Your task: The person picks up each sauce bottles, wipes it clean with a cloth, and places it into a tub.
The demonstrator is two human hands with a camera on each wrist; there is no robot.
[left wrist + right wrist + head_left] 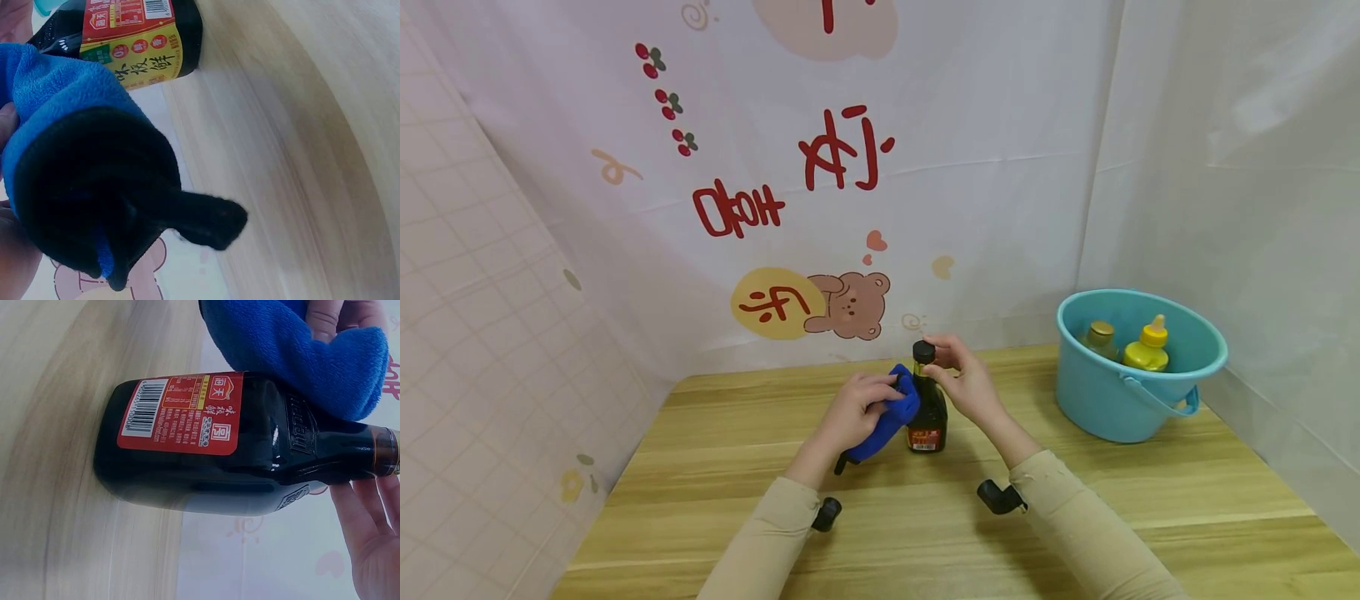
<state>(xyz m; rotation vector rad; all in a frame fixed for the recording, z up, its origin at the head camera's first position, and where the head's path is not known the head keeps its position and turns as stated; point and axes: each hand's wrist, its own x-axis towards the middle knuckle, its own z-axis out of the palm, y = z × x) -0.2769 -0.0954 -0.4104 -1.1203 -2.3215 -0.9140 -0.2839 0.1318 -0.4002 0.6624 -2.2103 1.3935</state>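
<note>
A dark glass soy sauce bottle (929, 410) with a black cap stands upright on the wooden table. Its red label (181, 415) shows large in the right wrist view. My right hand (967, 385) holds the bottle by its neck, thumb and fingers just under the cap. Bunched in my left hand (853, 410) is a blue cloth (883, 427) with black edging, gripped and laid against the bottle's left shoulder. From the left wrist, the cloth (69, 81) looks rolled, its black edge (100, 187) forming a dark round opening with a short tab sticking out.
On the right of the table (715, 467) stands a light blue bucket (1120, 408), holding a yellow squeeze bottle (1146, 354) and a gold-capped bottle (1101, 337). Black wrist camera mounts (997, 497) jut out under both forearms. A printed white curtain (985, 208) hangs behind.
</note>
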